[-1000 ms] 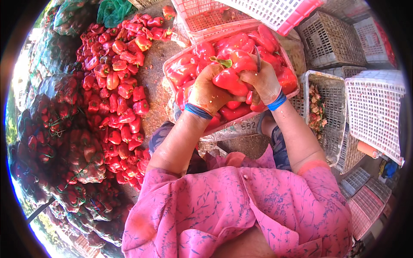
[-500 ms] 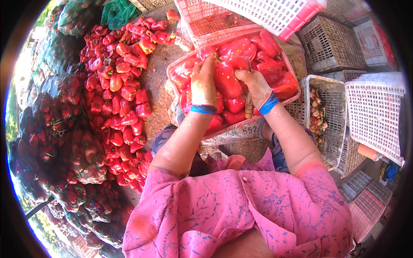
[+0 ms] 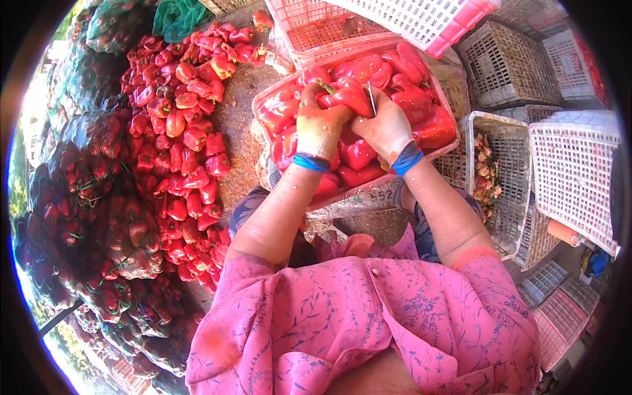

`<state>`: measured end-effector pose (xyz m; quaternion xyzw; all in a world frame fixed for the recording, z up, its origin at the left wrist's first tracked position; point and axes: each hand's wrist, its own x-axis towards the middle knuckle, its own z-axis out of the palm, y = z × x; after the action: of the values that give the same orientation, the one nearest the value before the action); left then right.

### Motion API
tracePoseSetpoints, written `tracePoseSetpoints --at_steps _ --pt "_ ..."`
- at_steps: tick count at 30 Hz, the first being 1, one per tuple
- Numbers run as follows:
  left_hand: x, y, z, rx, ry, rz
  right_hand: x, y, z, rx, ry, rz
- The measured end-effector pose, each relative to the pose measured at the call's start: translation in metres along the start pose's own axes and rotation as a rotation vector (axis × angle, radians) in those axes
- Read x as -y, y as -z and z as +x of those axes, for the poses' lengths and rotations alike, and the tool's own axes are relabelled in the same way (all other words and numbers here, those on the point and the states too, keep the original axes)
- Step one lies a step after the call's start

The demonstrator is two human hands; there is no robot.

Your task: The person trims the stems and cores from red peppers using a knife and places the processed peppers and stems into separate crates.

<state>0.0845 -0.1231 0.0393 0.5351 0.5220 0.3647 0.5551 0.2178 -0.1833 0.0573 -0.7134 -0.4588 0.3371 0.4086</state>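
Over a pink plastic crate (image 3: 261, 130) full of red peppers, my left hand (image 3: 320, 123) is closed round a red bell pepper (image 3: 351, 99) with a green stem. Close beside it, my right hand (image 3: 384, 125) grips a small knife (image 3: 372, 99). Its narrow blade points up past the thumb, near the pepper's right side; most of the handle is hidden in the palm. Both wrists carry blue bands. Under and around my hands lie glossy red peppers (image 3: 359, 155) dotted with small pale seeds.
A large heap of red peppers (image 3: 187, 131) covers the floor at left, with stuffed mesh sacks (image 3: 72, 171) beyond it. Another pink crate (image 3: 309, 33) stands behind the full one. At right are a crate holding scraps (image 3: 486, 178) and several white crates (image 3: 573, 171).
The pepper in my left hand has turned from hanging upright to lying sideways. My hands have drawn closer together, and the knife blade now shows above my right hand while its handle has gone mostly from sight.
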Motion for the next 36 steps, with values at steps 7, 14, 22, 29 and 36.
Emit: tracePoseSetpoints --at_steps 7,14,22,29,36 --pt "-0.008 0.002 -0.009 0.031 0.006 -0.086 0.0 0.019 -0.006 0.204 -0.226 0.398" --pt "-0.019 0.001 -0.014 0.065 0.033 0.011 0.003 0.038 -0.005 0.319 -0.276 0.509" --pt "0.042 -0.014 -0.002 -0.104 0.176 -0.048 -0.003 0.005 0.005 0.071 -0.128 -0.218" --pt "-0.018 -0.004 -0.018 0.052 0.223 -0.298 -0.022 0.011 0.005 0.142 -0.119 0.174" --pt "0.024 0.002 -0.003 0.005 -0.189 0.024 0.003 0.035 -0.004 0.308 -0.25 0.551"
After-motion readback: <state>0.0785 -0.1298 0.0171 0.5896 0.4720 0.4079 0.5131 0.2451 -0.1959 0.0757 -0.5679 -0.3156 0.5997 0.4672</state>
